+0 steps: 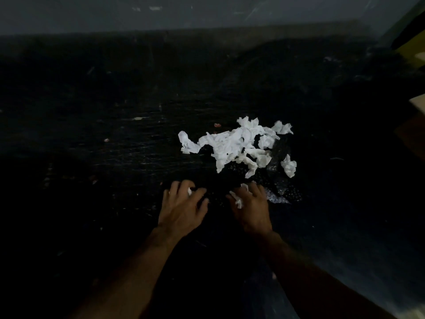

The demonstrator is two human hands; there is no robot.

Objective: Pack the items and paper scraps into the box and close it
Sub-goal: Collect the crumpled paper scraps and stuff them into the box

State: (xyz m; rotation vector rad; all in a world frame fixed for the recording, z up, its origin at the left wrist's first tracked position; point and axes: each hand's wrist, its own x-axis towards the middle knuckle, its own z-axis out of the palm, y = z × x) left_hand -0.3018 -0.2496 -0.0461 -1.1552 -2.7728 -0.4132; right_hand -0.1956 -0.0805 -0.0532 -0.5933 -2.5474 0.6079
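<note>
A heap of crumpled white paper scraps [239,143] lies on a dark scratched surface, partly over a sheet of bubble wrap [280,194] that glints in the dim light. One scrap [289,165] lies apart at the heap's right. Just in front of the heap, my left hand [182,209] has curled fingers around a small white scrap [189,191]. To its right, my right hand [251,207] holds another white scrap [238,199] between its fingers. Whatever lies between my hands is too dark to make out.
The dark surface [103,146] stretches far to the left and back to a pale wall [184,12]. A light brown cardboard piece [417,116], perhaps the box, shows at the right edge. Small specks of debris dot the surface.
</note>
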